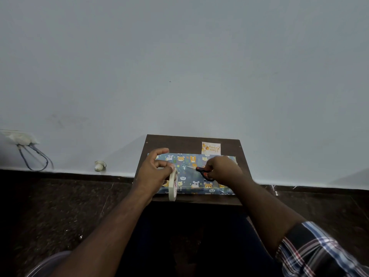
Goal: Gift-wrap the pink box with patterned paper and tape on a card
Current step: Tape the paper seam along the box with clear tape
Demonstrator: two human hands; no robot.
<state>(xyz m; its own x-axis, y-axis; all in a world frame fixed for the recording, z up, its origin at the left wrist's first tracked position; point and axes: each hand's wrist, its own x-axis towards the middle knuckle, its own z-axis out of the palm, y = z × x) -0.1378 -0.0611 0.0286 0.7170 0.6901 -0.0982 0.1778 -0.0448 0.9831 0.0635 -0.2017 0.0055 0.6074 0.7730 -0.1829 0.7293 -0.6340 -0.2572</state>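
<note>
Dim, flat light, soft overall focus, wide-angle bending at the edges, floor (60,206) nearly black

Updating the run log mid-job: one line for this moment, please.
left hand: holds tape roll | right hand: grips scissors, blades toward tape | wrapped box: on table | card: unattached behind box

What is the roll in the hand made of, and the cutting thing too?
The tape roll looks like matte cream paper tape, perhaps masking tape. The scissors seem to have grey metal blades, with handles probably plastic, being black and orange.
</note>
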